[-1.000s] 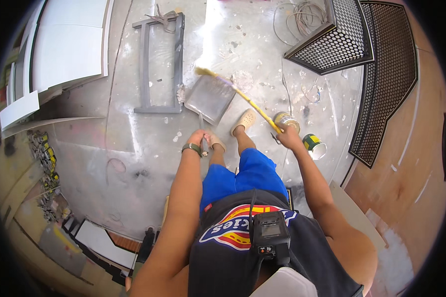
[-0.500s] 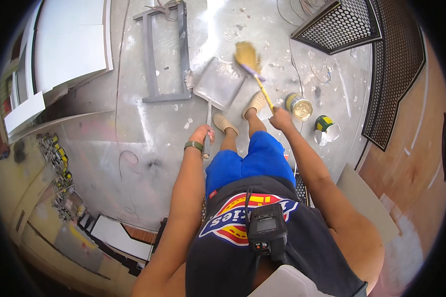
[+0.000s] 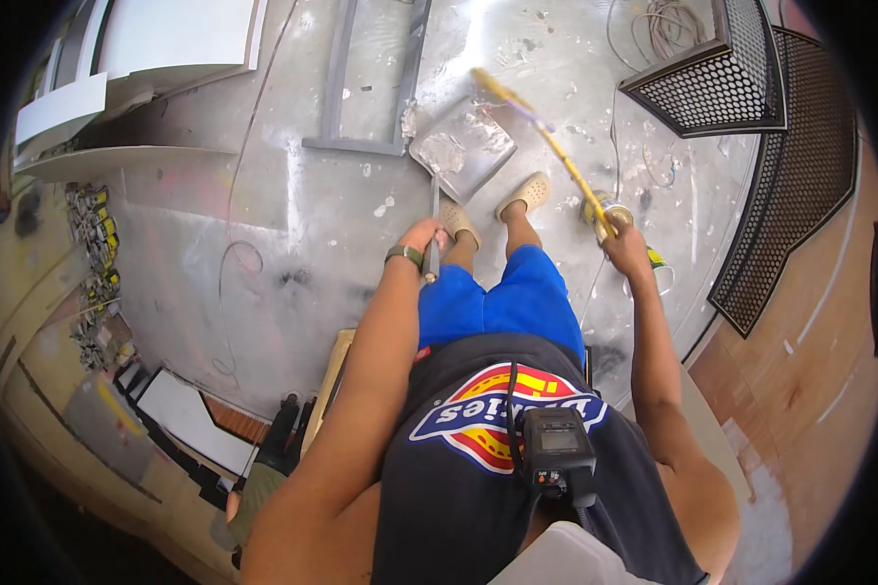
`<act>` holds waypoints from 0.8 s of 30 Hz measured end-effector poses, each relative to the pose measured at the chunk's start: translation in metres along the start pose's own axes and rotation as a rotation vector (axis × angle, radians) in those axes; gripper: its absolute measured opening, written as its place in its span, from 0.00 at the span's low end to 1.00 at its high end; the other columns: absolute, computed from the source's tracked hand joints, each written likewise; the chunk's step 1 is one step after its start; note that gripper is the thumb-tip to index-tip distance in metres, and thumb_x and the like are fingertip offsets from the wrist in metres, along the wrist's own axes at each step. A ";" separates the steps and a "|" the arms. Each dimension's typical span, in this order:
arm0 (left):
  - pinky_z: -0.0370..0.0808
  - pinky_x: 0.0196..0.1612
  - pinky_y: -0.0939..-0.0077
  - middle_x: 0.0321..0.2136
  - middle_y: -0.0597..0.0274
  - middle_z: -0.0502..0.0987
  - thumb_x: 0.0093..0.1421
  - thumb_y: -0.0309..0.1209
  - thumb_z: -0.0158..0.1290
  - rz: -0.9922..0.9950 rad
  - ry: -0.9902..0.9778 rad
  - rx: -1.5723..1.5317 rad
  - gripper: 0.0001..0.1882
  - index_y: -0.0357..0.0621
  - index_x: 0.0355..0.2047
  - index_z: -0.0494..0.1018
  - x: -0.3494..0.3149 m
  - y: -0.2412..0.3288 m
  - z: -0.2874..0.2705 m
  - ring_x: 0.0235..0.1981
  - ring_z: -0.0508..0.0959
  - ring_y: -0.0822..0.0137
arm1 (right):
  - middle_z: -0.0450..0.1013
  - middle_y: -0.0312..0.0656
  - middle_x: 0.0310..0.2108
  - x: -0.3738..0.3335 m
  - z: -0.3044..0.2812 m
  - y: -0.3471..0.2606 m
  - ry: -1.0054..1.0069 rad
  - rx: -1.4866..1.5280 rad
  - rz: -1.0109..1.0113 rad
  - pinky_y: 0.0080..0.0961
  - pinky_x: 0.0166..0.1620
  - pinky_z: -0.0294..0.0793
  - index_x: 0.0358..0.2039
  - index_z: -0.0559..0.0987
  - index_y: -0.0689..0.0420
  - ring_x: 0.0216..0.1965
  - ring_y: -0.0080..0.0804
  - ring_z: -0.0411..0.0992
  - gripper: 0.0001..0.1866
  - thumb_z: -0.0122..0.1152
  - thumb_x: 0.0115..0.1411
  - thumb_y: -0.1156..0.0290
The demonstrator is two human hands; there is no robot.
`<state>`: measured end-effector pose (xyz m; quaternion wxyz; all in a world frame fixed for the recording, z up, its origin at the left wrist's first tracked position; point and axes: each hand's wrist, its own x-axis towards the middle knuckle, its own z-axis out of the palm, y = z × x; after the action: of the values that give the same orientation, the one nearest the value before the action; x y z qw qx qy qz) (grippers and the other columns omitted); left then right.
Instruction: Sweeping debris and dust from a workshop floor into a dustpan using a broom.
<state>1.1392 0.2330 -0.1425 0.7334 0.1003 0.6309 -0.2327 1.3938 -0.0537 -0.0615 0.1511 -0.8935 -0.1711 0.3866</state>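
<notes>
My left hand (image 3: 423,240) is closed around the handle of a grey metal dustpan (image 3: 486,161), whose pan lies in front of my clogs with pale debris in it. In my right hand (image 3: 628,252) is the yellow handle of a broom (image 3: 570,168). Its head, seen edge-on and smeared by motion, is just past the pan's far right corner, apart from the floor as far as I can tell. Below that handle stands a paint can (image 3: 607,207), partly covered by the handle and hand. Another can (image 3: 662,275), green and white, shows behind my right wrist.
A grey metal frame (image 3: 356,146) lies beyond the dustpan. Black perforated panels (image 3: 717,93) stand at the right, near a coiled cable (image 3: 675,29). White boards (image 3: 176,34) are at the far left. Part of another person (image 3: 263,483) shows at the lower left.
The broom has swung up and right, its bristles turning from broad to edge-on. My right hand has moved right and nearer. More debris shows inside the dustpan, which my left hand still holds.
</notes>
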 end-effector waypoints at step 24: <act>0.61 0.11 0.88 0.13 0.72 0.61 0.52 0.30 0.43 0.118 -0.113 -0.927 0.08 0.46 0.18 0.58 -0.038 -0.227 -0.034 0.10 0.62 0.82 | 0.71 0.52 0.31 0.119 -0.022 0.011 -0.351 -0.794 -0.625 0.36 0.38 0.69 0.43 0.71 0.50 0.34 0.45 0.70 0.24 0.46 0.42 0.77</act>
<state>0.9995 0.0581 -0.0780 0.7460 -0.2149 0.6206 0.1104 1.4883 -0.0162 -0.1276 -0.1217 -0.7103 -0.5848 0.3724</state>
